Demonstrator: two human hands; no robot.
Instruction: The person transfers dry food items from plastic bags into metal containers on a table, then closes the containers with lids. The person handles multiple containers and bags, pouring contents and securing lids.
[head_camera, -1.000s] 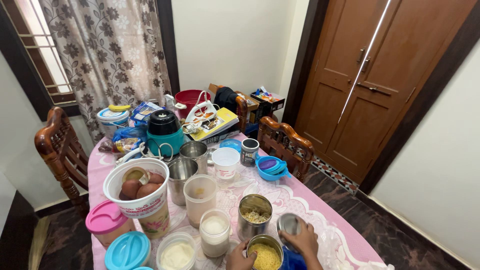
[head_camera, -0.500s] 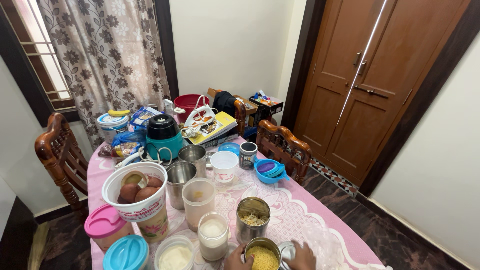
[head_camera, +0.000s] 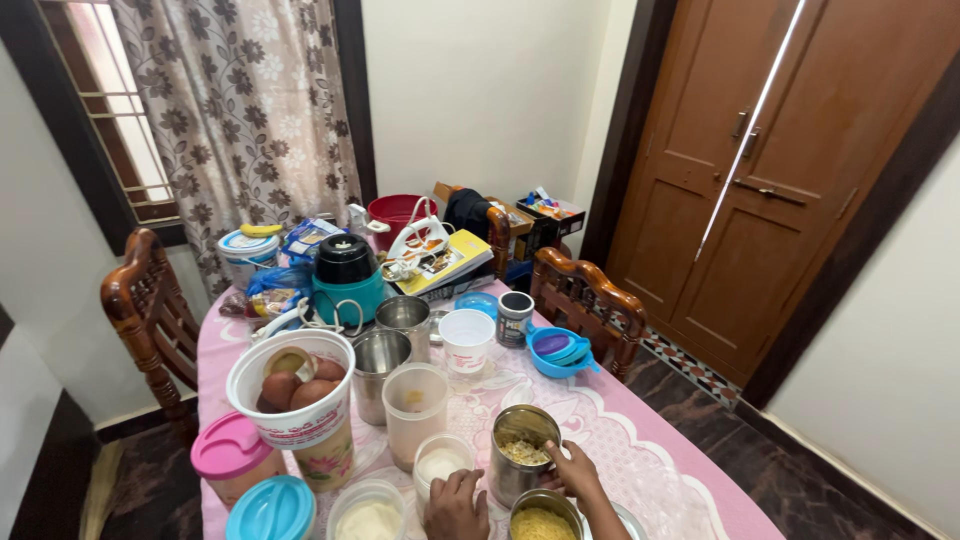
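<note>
Head view: the right hand (head_camera: 575, 470) is wrapped around the side of an open steel canister (head_camera: 524, 452) that stands upright on the pink tablecloth (head_camera: 640, 440), thumb and fingers closed on its wall. The canister holds pale, crumbly grain. The left hand (head_camera: 455, 505) sits low at the bottom edge, knuckles up, fingers curled loosely; it lies against a clear jar of white powder (head_camera: 441, 465), and whether it actually grips that jar cannot be told. Just in front of the right wrist stands a second steel canister with yellow grains (head_camera: 543, 520), partly cut off by the frame.

To the left of the hands are a clear tub of white flour (head_camera: 366, 515), a teal lid (head_camera: 272, 508) and a pink-lidded container (head_camera: 232, 460). Behind them sits a white bucket (head_camera: 295, 400) holding brown round produce, a frosted plastic tumbler (head_camera: 414, 405), two empty steel tumblers (head_camera: 380, 355) and a white cup (head_camera: 467, 338). Further back stand a teal mixer jar with black lid (head_camera: 347, 268), a small dark tin (head_camera: 514, 315) and stacked blue bowls (head_camera: 560, 350). Carved wooden chairs (head_camera: 150, 320) flank the table, with a flowered curtain (head_camera: 250, 110) and brown double doors (head_camera: 770, 160) behind.
</note>
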